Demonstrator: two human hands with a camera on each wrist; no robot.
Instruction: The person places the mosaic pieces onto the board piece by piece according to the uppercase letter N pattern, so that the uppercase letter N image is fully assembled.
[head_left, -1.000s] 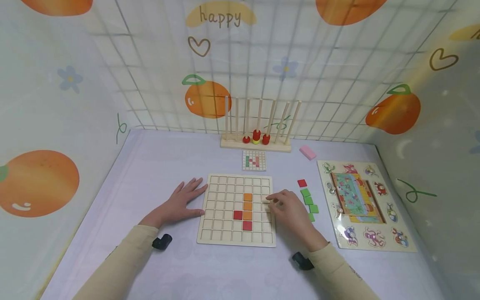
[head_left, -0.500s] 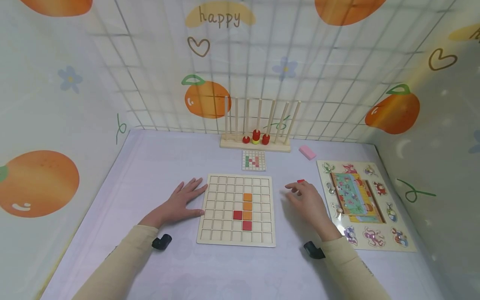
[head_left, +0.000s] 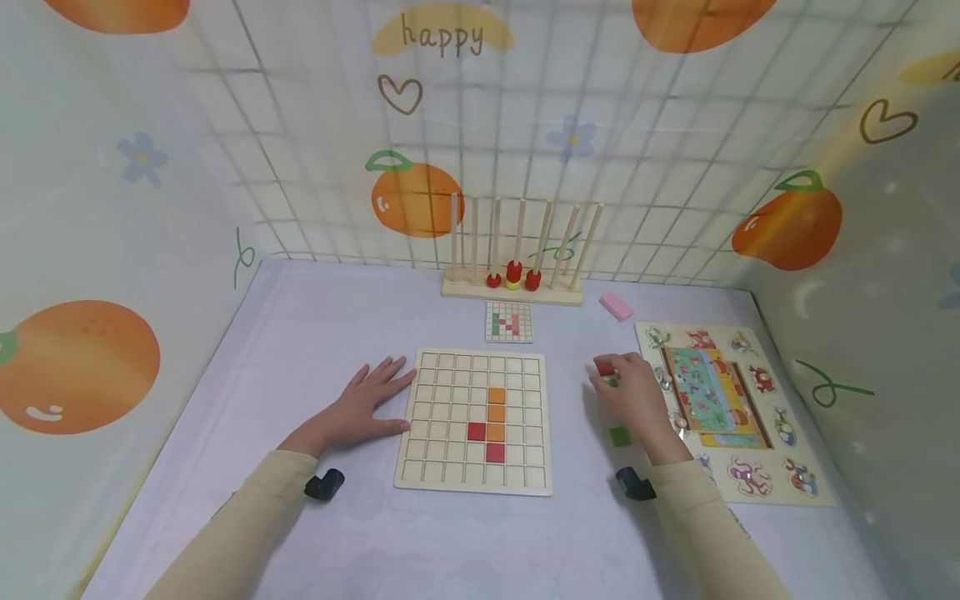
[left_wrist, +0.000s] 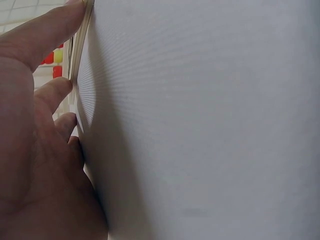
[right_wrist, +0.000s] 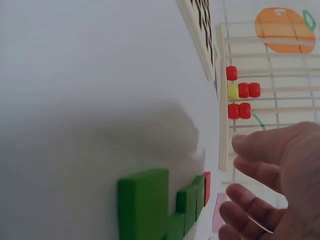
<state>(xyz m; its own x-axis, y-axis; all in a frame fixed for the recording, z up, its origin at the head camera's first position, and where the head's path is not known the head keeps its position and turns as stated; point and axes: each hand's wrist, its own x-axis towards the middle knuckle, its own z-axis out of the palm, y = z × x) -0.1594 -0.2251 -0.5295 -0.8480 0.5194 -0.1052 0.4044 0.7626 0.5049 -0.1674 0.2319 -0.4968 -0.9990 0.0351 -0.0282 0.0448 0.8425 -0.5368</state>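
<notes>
My left hand (head_left: pixel 360 407) lies spread at the left edge of a wooden grid board (head_left: pixel 442 473); thumb and fingertips touch that edge. Set in the board's cells are three orange tiles (head_left: pixel 496 413) in a column, a red tile (head_left: pixel 495 452) below them and another red tile (head_left: pixel 476 432) to the left. Right of the board, my right hand (head_left: pixel 633 396) hovers over loose tiles, fingers loosely bent. Beneath it, a red tile (right_wrist: pixel 207 187) and several green tiles (right_wrist: pixel 152 202) rest on the table. In the right wrist view, thumb and forefinger stand apart with nothing between them.
A small pattern card (head_left: pixel 508 322) lies behind the board. Farther back stands a peg abacus (head_left: pixel 555 295) with red and yellow beads, beside a pink block (head_left: pixel 616 306). An animal knob puzzle (head_left: pixel 813 492) lies at the right. Printed curtains surround the table (head_left: pixel 322 308).
My right hand has moved from the board's right edge rightward to the loose tiles, its fingertips now over the red one. The left hand has stayed in place.
</notes>
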